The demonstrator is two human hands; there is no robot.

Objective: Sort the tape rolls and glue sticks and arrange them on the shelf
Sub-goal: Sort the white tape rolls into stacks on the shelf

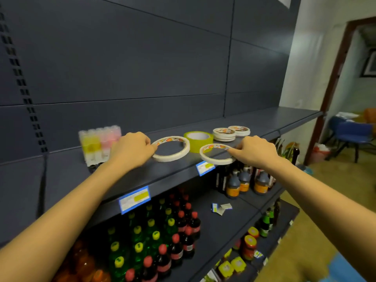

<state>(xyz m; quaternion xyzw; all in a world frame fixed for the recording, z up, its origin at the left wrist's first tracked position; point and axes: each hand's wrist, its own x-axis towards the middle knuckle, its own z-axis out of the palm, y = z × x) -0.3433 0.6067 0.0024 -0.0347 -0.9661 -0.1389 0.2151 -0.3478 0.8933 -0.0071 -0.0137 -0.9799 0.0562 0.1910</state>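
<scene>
Pinching the left rim of a thin white tape ring [171, 159] with the curled fingers of the left hand [132, 148]; gripping the right rim of a second white ring [213, 161] in the right hand [254, 152], at the front edge of the dark metal shelf [142, 174]; mid-sorting, seemingly, gathering loose rings to join like with like; next, probably, lifting each toward the two stacks of flat rolls [223, 134] further back on the right, laying them level on top and steering clear of the fat yellow-green roll [195, 146] between; papery, matt, hollow hoops, light to handle; glossier film on the fat roll; further left, a clear-wrapped pack of glue sticks [97, 143], translucent yellow and pink tubes, apparently standing, somewhat blurred.
</scene>
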